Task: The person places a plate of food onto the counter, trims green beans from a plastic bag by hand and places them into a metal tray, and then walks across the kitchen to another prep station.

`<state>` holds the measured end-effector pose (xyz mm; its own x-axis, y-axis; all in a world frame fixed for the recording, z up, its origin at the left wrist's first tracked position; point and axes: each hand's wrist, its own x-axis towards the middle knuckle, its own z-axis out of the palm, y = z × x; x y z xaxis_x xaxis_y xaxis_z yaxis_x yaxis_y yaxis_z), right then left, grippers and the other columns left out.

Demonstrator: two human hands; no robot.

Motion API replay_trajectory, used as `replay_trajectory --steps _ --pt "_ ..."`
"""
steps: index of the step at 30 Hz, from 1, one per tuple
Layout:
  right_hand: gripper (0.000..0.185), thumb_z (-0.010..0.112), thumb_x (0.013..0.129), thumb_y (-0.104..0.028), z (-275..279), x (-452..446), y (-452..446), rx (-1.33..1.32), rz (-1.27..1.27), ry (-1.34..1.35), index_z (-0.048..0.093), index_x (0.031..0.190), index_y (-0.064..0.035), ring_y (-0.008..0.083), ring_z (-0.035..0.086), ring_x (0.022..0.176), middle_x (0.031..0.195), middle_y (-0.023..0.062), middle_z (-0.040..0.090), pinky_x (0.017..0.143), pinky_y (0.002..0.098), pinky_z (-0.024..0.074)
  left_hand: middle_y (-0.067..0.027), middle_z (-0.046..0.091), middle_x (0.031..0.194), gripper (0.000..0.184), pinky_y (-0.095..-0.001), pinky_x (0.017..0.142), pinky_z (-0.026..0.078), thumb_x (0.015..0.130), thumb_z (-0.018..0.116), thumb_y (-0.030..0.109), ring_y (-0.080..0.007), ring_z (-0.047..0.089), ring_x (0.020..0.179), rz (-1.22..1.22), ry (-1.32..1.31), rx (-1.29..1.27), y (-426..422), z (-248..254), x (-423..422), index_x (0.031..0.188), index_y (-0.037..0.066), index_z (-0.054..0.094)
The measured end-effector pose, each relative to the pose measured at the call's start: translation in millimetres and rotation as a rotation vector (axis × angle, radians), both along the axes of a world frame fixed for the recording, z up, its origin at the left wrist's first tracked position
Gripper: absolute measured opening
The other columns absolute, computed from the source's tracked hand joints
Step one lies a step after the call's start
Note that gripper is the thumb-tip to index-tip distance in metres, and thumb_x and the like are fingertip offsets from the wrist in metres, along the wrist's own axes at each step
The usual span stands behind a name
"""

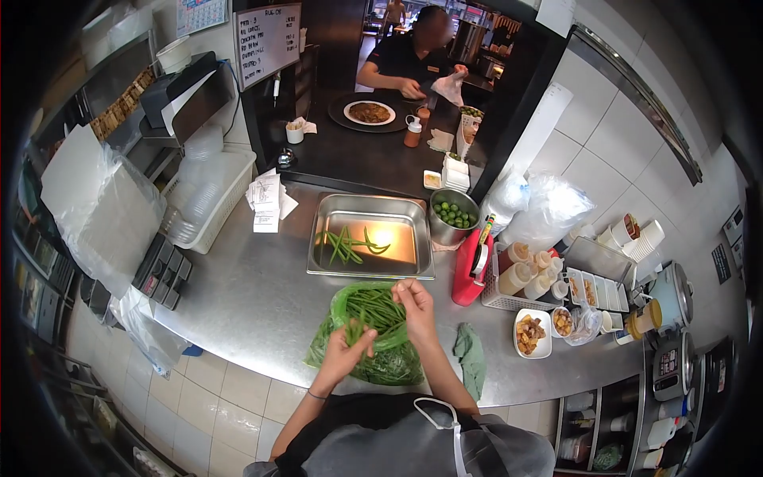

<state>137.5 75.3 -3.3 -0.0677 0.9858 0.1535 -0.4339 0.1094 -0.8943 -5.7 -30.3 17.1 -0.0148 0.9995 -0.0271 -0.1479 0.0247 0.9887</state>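
Note:
A green plastic bag (324,347) full of green beans (373,308) lies open on the steel counter in front of me. My left hand (348,351) is closed at the bag's near left side, with a few green beans between its fingers. Above the bag's right rim, my right hand (415,308) is closed in a pinch; what it holds, if anything, is too small to make out. Just beyond the bag sits a rectangular steel pan (369,274) with several loose green beans (343,245) on its bottom.
A metal pot of green limes (455,213) and a red tape dispenser (470,274) stand right of the pan. A green cloth (470,358) lies near the counter edge. Sauce bottles (520,274) fill a basket. Beyond the pass, a person (413,60) handles a plastic bag.

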Motion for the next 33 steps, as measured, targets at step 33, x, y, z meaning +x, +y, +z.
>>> replay_trajectory --steps 33 --pt "0.028 0.062 0.082 0.000 24 -16 -31 0.363 0.131 -0.624 0.061 0.110 -0.0025 0.0123 0.057 0.072 0.080 0.0062 0.058 0.067 0.0266 0.0477 -0.0015 0.066 0.082 0.021 -0.0244 0.065 0.046 0.083 0.067 0.010 -0.0068 0.056 0.074 0.226 0.073 -0.013 14 -26 -9 0.100 -0.001 0.067"
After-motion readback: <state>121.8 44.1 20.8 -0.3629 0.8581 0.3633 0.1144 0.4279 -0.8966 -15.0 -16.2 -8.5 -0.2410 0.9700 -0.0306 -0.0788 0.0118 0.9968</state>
